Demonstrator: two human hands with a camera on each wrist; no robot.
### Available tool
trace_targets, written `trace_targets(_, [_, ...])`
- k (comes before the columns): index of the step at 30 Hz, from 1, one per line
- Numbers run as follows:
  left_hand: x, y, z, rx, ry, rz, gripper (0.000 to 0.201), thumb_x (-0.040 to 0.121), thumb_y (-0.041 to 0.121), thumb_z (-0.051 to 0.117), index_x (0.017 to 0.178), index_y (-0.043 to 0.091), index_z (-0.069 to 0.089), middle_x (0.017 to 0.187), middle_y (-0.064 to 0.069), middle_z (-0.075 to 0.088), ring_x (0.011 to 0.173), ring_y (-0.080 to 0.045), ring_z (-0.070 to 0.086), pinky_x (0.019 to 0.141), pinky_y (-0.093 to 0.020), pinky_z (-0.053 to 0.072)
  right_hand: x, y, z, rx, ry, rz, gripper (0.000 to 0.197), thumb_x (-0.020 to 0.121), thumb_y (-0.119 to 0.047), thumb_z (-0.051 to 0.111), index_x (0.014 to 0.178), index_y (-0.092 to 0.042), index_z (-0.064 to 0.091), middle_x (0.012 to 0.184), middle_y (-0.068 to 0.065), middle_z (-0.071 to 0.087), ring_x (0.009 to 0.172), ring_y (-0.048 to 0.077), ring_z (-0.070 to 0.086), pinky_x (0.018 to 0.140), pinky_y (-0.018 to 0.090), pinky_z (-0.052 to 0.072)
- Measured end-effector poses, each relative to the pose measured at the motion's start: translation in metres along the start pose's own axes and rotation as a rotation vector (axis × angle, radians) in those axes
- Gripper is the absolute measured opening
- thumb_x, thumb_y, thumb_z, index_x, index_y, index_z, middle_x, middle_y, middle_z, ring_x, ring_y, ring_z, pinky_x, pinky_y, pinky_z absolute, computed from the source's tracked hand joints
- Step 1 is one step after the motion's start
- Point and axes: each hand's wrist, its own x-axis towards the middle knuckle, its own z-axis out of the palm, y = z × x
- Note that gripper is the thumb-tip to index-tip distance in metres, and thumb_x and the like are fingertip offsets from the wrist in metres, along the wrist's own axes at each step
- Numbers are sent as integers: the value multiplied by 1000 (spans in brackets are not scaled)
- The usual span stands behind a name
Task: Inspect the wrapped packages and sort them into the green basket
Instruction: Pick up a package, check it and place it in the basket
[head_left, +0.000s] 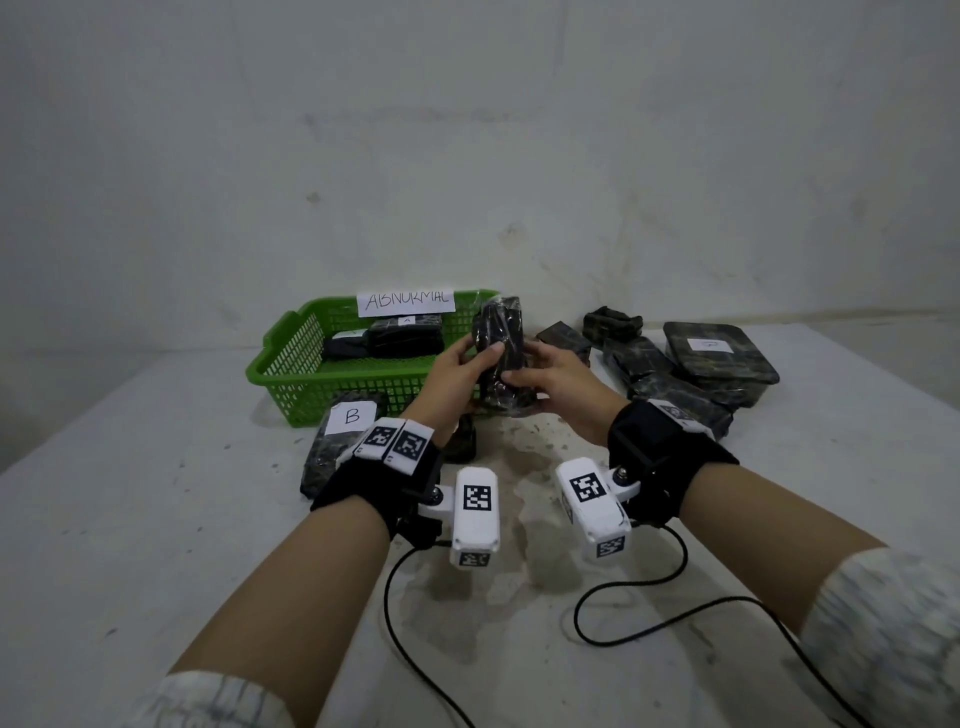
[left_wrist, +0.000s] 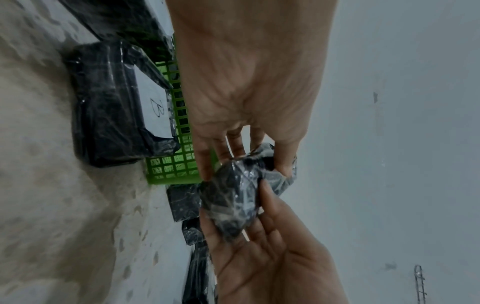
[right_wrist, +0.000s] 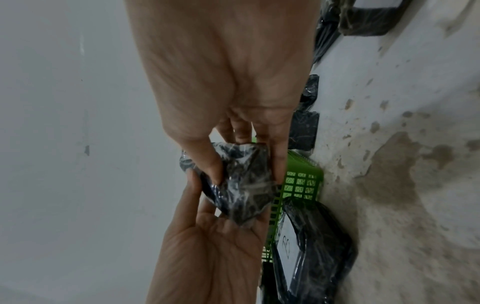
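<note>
Both hands hold one dark package wrapped in clear film (head_left: 503, 358) upright above the table, just in front of the green basket (head_left: 291, 358). My left hand (head_left: 462, 366) grips its left side, thumb across the front. My right hand (head_left: 545, 374) grips its right side. The wrist views show the same package (left_wrist: 233, 197) (right_wrist: 241, 185) pinched between thumb and fingers of each hand. The basket carries an "ABNORMAL" label (head_left: 406, 300) and holds two dark packages (head_left: 405, 335).
A package labelled "B" (head_left: 343, 441) lies in front of the basket at the left. Several more wrapped packages (head_left: 719, 353) lie at the right rear of the grey stained table (head_left: 519, 597). Black cables (head_left: 649, 613) trail from the wrist cameras.
</note>
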Motion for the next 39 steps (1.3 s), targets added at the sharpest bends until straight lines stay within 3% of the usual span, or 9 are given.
trace_targets(3, [-2,-2,0,13,-30,-16,33,94,9,53,124,21,51,92,1,67,75,-7,67,74,-31,55,2,1,-2,5,48,-12,48,88,-2,62,134,-9,50,101,1,66,82,14,66,63,27,56])
trace_targets(9, [0,-6,-4,33,104,29,57,91,7,57,140,20,30,111,-14,60,89,-20,63,79,-40,55,-1,0,-1,15,-45,-18,63,81,7,67,134,-17,45,103,5,67,87,17,67,75,28,57])
trace_targets(13, [2,-7,-3,207,160,144,45,89,2,57,123,26,42,111,-10,51,107,-28,57,85,-50,54,-2,2,2,-59,38,-59,75,76,1,75,140,-17,39,114,14,65,97,25,67,85,38,57])
trace_targets(16, [3,-2,-3,140,141,82,38,93,3,51,128,15,46,107,-7,52,104,-27,58,85,-50,54,-3,0,2,-90,36,-60,68,83,-16,72,139,-34,38,122,16,60,105,26,63,93,43,48])
trace_targets(19, [1,-1,-5,12,94,7,33,98,16,47,130,12,43,117,-11,55,108,-28,58,80,-45,55,-3,-2,1,-88,23,-41,63,89,-10,63,139,-38,37,124,15,58,111,27,60,98,48,45])
trace_targets(24, [1,-3,-1,85,115,16,42,89,26,63,118,15,35,110,-7,56,99,-23,61,78,-44,56,-8,1,3,-166,63,-115,63,86,8,58,138,-23,39,97,13,58,85,24,61,72,32,56])
trace_targets(28, [5,-6,3,181,224,79,37,89,10,61,108,13,30,87,1,51,72,-13,58,79,-46,53,-8,5,5,-242,28,-137,62,84,2,62,132,-31,42,115,27,52,103,41,57,82,49,54])
trace_targets(34, [3,-7,4,250,203,114,35,86,9,61,108,14,33,87,2,46,74,-16,54,76,-43,51,-4,5,5,-287,106,-120,33,96,-25,54,128,-17,50,114,21,58,93,27,61,85,45,51])
trace_targets(39, [1,-5,9,186,181,66,33,92,30,56,107,16,30,92,-1,48,80,-12,54,82,-53,54,-2,9,7,-658,197,-330,26,101,-15,40,115,-4,59,97,16,63,87,29,58,75,36,44])
